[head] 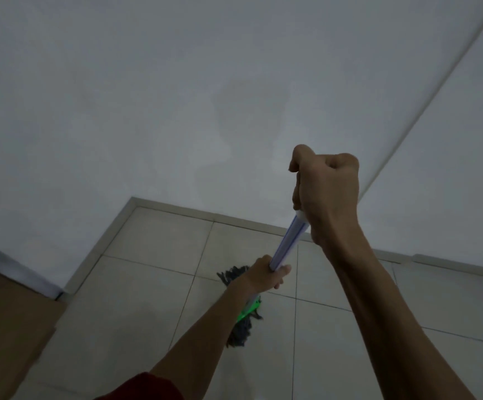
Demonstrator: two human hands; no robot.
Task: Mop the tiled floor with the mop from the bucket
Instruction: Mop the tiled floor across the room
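Both hands grip the mop handle (288, 243). The right hand (327, 192) is closed in a fist around the top end of it, high in the view and in front of the white wall (176, 111). The left hand (266, 277) is wrapped around the handle lower down, so it is the hand nearer to the mop head (241, 332).

The long axis of the mop runs from the right hand down and to the left, through the left hand, to the tiled floor (350, 342). The working end points down and away from the person, toward the corner where the skirting (176, 210) meets the floor. The mop head lies on a tile just below the left hand, and the left forearm covers part of it. Its grey strands spread out on both sides of a green clamp (252, 306). The light is dim, so I cannot say for certain whether the strands are wet.

The bucket is not in view. I judge that the mopping is in progress and that the next stroke depends on the lower hand steering while the upper hand pushes along this axis.
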